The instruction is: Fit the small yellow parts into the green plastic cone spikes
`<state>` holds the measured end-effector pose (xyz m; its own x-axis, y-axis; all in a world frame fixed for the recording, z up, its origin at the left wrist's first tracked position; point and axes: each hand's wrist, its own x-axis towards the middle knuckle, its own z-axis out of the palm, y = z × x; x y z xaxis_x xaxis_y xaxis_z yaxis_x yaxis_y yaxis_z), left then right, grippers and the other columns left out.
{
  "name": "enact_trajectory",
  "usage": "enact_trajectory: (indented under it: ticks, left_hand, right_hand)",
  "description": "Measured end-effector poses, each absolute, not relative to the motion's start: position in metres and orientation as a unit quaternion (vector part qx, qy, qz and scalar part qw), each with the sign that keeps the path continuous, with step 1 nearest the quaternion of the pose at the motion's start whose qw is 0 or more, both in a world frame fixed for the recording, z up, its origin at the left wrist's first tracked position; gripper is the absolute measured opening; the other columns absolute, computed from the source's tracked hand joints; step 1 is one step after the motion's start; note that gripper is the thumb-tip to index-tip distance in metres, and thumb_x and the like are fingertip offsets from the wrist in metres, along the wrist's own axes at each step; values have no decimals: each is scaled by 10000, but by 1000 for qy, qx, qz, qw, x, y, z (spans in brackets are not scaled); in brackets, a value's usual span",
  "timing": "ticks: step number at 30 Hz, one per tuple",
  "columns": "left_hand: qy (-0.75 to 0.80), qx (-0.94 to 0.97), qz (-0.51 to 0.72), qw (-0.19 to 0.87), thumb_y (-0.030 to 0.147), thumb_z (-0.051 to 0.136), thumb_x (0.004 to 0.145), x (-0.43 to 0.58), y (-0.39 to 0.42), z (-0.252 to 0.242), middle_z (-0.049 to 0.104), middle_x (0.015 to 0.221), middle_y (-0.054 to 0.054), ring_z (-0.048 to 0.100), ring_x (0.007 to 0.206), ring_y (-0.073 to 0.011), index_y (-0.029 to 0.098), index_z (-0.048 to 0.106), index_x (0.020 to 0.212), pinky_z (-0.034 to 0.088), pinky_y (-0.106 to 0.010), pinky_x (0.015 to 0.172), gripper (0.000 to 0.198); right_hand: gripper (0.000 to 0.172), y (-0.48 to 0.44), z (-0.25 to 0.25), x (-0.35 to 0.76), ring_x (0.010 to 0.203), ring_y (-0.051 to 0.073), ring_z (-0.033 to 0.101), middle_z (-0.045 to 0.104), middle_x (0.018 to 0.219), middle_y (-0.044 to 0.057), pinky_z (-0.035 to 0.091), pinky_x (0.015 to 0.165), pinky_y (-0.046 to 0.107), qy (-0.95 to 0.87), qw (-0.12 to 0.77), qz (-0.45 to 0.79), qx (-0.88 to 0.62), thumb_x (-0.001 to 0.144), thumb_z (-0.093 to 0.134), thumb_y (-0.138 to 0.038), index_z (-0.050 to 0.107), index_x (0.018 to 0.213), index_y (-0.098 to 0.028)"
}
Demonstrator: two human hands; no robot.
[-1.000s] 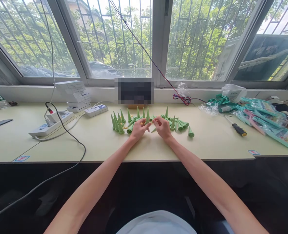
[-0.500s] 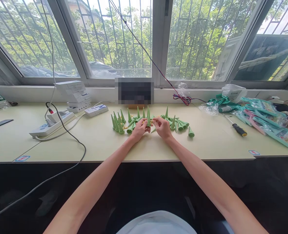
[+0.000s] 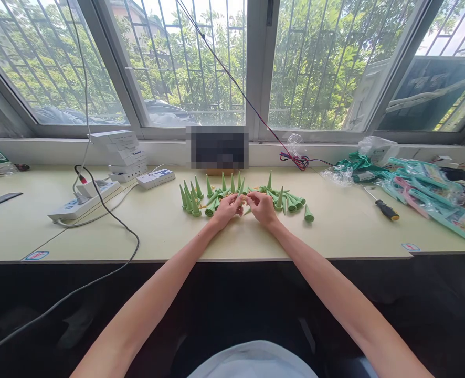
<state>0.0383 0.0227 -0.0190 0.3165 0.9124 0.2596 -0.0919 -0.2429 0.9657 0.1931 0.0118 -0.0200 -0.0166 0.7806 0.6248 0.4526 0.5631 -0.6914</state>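
Several green plastic cones (image 3: 193, 199) stand and lie in a cluster at the middle of the pale yellow table (image 3: 157, 231). My left hand (image 3: 226, 209) and my right hand (image 3: 262, 206) meet in front of the cluster, fingertips almost touching. The left fingers pinch a green cone (image 3: 241, 189) that points up. The right fingers are curled in a pinch against a small part beside that cone; I cannot make out what it is. Small yellow bits lie among the cones.
A white power strip (image 3: 81, 202) with a black cable (image 3: 126, 231) lies at the left, beside stacked white boxes (image 3: 120, 152). A screwdriver (image 3: 382, 207) and teal packages (image 3: 433, 197) lie at the right. A dark phone (image 3: 0, 198) rests far left.
The hands have stayed in place. The left fingers have raised a green cone upright between the two hands, and the right fingers have closed in toward it.
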Motion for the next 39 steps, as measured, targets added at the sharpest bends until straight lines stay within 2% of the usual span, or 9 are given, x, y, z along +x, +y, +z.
enact_trajectory:
  ticks: [4, 8, 18, 25, 39]
  left_hand:
    - [345, 630, 468, 514, 428, 738, 776, 37, 24, -21, 596, 810, -26, 571, 626, -106, 131, 639, 1066, 529, -285, 620, 427]
    - [356, 610, 474, 526, 391, 721, 800, 38, 23, -20, 625, 881, -56, 627, 681, -133, 124, 618, 1118, 556, -308, 648, 428]
    - [353, 562, 490, 565, 325, 595, 896, 39, 25, -19, 678, 975, -97, 634, 680, -121, 140, 538, 1051, 508, -248, 582, 248]
    - [354, 545, 490, 582, 252, 535, 925, 41, 25, -19, 655, 978, -100, 590, 654, -109, 137, 503, 1073, 467, -241, 542, 190]
    - [334, 568, 482, 578, 345, 659, 834, 40, 22, -17, 631, 915, -73, 597, 667, -118, 131, 573, 965, 471, -250, 553, 265]
  right_hand:
    - [197, 11, -19, 193, 548, 139, 494, 638, 643, 18, 412, 587, 274, -694, 544, 150, -447, 872, 572, -334, 662, 778, -186]
    - [207, 11, -19, 192, 542, 138, 477, 627, 633, 16, 402, 579, 278, -693, 548, 151, -443, 871, 564, -340, 658, 772, -184]
    - [249, 14, -22, 193, 580, 151, 518, 628, 656, 30, 400, 595, 279, -693, 545, 141, -450, 906, 476, -314, 625, 749, -192]
    - [191, 13, -21, 192, 576, 146, 527, 644, 677, 26, 412, 597, 272, -700, 540, 152, -442, 874, 510, -299, 611, 753, -191]
    - [156, 14, -21, 192, 609, 153, 576, 675, 756, 37, 453, 627, 287, -691, 545, 189, -435, 862, 531, -323, 596, 817, -188]
